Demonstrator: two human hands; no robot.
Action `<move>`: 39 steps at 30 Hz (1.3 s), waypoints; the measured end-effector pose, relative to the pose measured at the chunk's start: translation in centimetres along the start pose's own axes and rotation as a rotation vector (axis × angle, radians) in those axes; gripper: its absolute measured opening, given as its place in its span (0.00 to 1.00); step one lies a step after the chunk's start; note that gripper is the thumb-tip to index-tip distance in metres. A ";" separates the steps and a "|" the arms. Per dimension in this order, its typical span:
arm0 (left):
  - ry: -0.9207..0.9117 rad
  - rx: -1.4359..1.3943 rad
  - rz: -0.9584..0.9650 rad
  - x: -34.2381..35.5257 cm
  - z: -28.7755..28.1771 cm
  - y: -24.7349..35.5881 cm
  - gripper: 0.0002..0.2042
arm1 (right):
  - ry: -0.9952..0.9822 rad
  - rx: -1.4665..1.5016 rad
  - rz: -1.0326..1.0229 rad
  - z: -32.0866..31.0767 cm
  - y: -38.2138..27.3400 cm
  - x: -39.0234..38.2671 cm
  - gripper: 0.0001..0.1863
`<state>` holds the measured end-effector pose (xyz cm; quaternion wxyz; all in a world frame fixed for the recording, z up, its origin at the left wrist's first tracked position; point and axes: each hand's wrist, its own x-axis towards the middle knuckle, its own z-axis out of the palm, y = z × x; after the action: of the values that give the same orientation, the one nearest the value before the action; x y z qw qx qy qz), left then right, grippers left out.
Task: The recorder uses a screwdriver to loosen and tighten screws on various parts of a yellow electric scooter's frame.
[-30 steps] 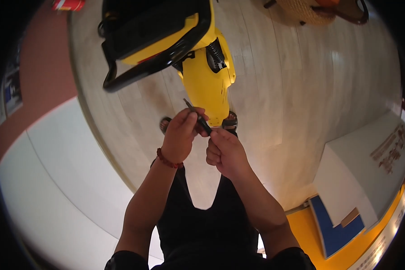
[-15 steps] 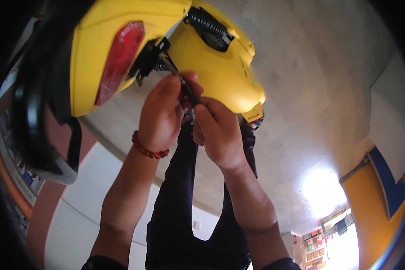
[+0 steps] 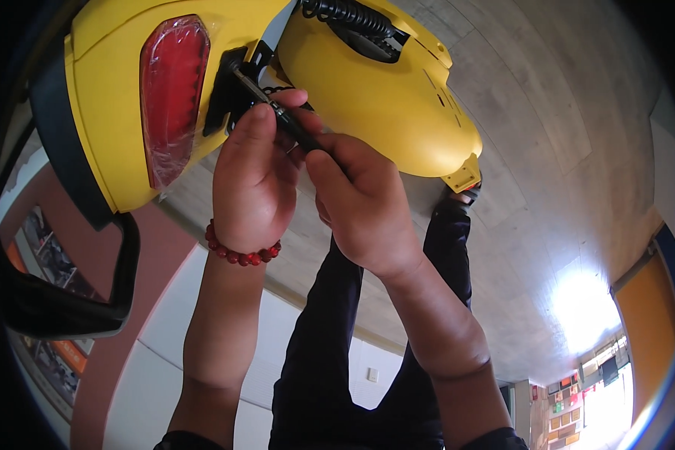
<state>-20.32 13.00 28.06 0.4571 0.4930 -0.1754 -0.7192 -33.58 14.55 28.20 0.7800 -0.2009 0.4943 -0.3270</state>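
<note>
Toward 11 o'clock from the centre of the view, a slim tool (image 3: 292,127) with a black handle and a metal shaft is held slantwise, its tip pointed between 10 and 11 o'clock. Its rear end is gripped by the right hand (image 3: 367,202), whose thumb and curled fingers are pressed around the handle. Its front part is steadied by the left hand (image 3: 256,169), thumb and fingers closed about it from both sides. The tip is set before a black bracket (image 3: 219,97); whether contact is made cannot be told. Beside the bracket, at 10 o'clock, a red lamp (image 3: 174,97) with crinkled clear film over it is mounted in a yellow body panel (image 3: 103,90). Just past 12 o'clock a rounded yellow fender (image 3: 367,112) is seen, topped by a black coil spring (image 3: 352,16). Between 8 and 9 o'clock a bent black bar (image 3: 124,274) is partly shown. On the left wrist a red bead bracelet (image 3: 244,257) is worn. Between 3 and 4 o'clock, bright glare is reflected by the floor (image 3: 532,172).
</note>
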 end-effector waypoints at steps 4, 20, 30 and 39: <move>0.021 -0.001 0.000 -0.1 0.0 -0.2 0.16 | 0.019 -0.007 -0.022 0.1 0.3 0.0 0.13; 0.048 0.014 0.032 0.1 0.5 -0.2 0.15 | -0.025 0.123 0.008 -0.3 0.0 0.3 0.12; 0.063 0.052 0.007 0.3 0.2 0.7 0.14 | -0.188 0.414 0.202 -1.0 -1.3 0.8 0.11; 0.075 -0.075 -0.002 0.4 1.6 0.8 0.14 | 0.171 -1.045 -0.754 -0.7 -0.4 0.9 0.10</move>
<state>-21.36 11.89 29.12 0.4809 0.5025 -0.1306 -0.7065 -34.13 13.63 27.61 0.3693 -0.6867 0.5442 -0.3097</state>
